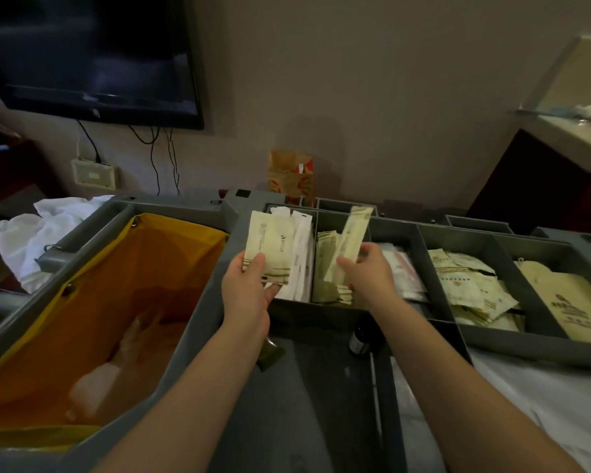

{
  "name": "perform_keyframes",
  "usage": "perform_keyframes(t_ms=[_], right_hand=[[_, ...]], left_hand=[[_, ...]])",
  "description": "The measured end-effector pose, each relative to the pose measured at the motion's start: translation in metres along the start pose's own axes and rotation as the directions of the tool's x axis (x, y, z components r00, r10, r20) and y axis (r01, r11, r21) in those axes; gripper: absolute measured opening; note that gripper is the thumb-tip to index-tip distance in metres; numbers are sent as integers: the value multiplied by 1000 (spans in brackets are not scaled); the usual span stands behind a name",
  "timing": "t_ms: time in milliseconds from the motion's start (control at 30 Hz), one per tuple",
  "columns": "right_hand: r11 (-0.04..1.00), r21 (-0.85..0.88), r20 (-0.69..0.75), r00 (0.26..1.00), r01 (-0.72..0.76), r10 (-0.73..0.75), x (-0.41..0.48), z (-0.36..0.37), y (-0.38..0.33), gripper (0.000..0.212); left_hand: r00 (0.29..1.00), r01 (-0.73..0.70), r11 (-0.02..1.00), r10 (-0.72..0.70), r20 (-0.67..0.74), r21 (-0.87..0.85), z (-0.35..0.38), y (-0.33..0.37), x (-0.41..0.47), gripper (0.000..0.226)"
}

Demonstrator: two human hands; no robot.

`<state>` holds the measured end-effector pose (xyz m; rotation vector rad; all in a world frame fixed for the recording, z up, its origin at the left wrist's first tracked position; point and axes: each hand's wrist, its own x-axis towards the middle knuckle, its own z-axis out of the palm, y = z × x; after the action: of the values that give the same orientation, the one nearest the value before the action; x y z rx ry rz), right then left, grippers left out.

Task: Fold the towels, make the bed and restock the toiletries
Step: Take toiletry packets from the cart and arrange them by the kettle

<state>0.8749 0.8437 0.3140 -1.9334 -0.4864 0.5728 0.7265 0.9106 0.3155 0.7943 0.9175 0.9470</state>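
**Gathering toiletry packets at the housekeeping cart**

Both hands work over the grey plastic divided tray (458, 230) on top of the cart, set a little apart from each other. The left hand (246, 295) pinches a small fan of flat cream-and-white paper packets (273, 247) by their lower edge, thumb on the front and fingers behind, above the leftmost compartment. The right hand (369, 278) grips a long, narrow cream paper sachet (350, 237) near its bottom end, standing tilted above the next compartment. More cream printed sachets (471, 288) lie heaped in the compartments to the right.

These packets look very light and thin; the paper wrap probably creases easily and slides against its neighbours, so a stack is likely to slip apart unless it is pinched across the whole bundle near one edge. The long sachet seems stiffer and should be safe held low, as it is now.

Beside the tray hangs an orange fabric linen bag (151, 268).
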Motion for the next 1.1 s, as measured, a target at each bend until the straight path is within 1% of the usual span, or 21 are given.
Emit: perform_keyframes(t_ms=[67, 133, 167, 200, 233, 267, 300, 333, 367, 400, 467, 533, 600, 667, 700, 767, 867, 933, 1000, 1067, 1100], right_hand=[[979, -204, 37, 999, 4, 4, 10, 5, 1, 62], [894, -445, 110, 994, 52, -3, 12, 10, 2, 66], [825, -557, 136, 991, 93, -21, 10, 12, 3, 61], [773, -621, 141, 988, 133, -57, 7, 12, 3, 52], [760, -629, 129, 986, 163, -105, 0, 11, 1, 43], [794, -579, 103, 982, 186, -155, -7, 9, -1, 35], [868, -455, 70, 980, 197, -186, -15, 5, -4, 31], [943, -275, 51, 982, 188, -181, -24, 0, -7, 30], [985, -82, 74, 987, 151, -145, -34, -5, -11, 29], [992, 58, 127, 985, 109, -115, -44, -11, -13, 26], [983, 148, 172, 976, 110, -135, -58, -22, -12, 20], [961, 246, 106, 982, 126, -155, -63, -35, -6, 18], [932, 346, 26, 991, 111, -128, -63, -52, 1, 17], [911, 404, -34, 996, 89, -82, -62, -70, 10, 18], [914, 396, -66, 996, 89, -68, -59, -79, 16, 21], [943, 317, -148, 987, 104, -59, -51, -100, 27, 25], [979, 160, -294, 953, 125, -73, -23, -139, 41, 28], [992, 68, -346, 935, 107, -77, 2, -163, 51, 32], [998, -30, -347, 936, 55, -62, 28, -179, 62, 35], [987, -155, -280, 960, -34, -11, 49, -185, 72, 42], [964, -257, -231, 973, -71, 10, 56, -185, 75, 48]], left_hand=[[1000, -17, 999, 16, 6, 29, 1, 1, -2, 19], [999, -29, 999, 27, 40, 47, 3, 1, -5, 19], [998, -39, 997, 35, 57, 61, 4, 0, -7, 21], [997, -50, 996, 45, 69, 80, 5, -2, -7, 21], [996, -58, 994, 51, 77, 97, 6, -3, -8, 21], [995, -62, 992, 52, 89, 108, 7, -6, -9, 19], [994, -58, 992, 46, 104, 114, 9, -8, -10, 17], [992, -52, 992, 37, 124, 118, 12, -10, -11, 14], [988, -48, 991, 30, 150, 121, 15, -12, -14, 12], [983, -54, 990, 30, 182, 129, 19, -13, -17, 11], [964, -71, 987, 30, 263, 146, 31, -16, -25, 12], [939, -77, 983, 15, 342, 168, 44, -18, -33, 15], [918, -93, 971, -3, 397, 222, 58, -22, -40, 24], [901, -118, 954, -14, 433, 277, 69, -30, -47, 19], [896, -132, 945, -16, 445, 300, 73, -34, -50, 15], [893, -152, 929, -17, 450, 337, 80, -42, -56, 13], [911, -164, 919, 2, 412, 358, 90, -49, -60, 11], [926, -167, 915, 18, 376, 366, 95, -51, -62, 10], [937, -182, 910, 46, 346, 373, 98, -53, -66, 9], [947, -203, 901, 81, 311, 382, 99, -55, -69, 11], [952, -211, 896, 97, 292, 390, 98, -55, -71, 11]])
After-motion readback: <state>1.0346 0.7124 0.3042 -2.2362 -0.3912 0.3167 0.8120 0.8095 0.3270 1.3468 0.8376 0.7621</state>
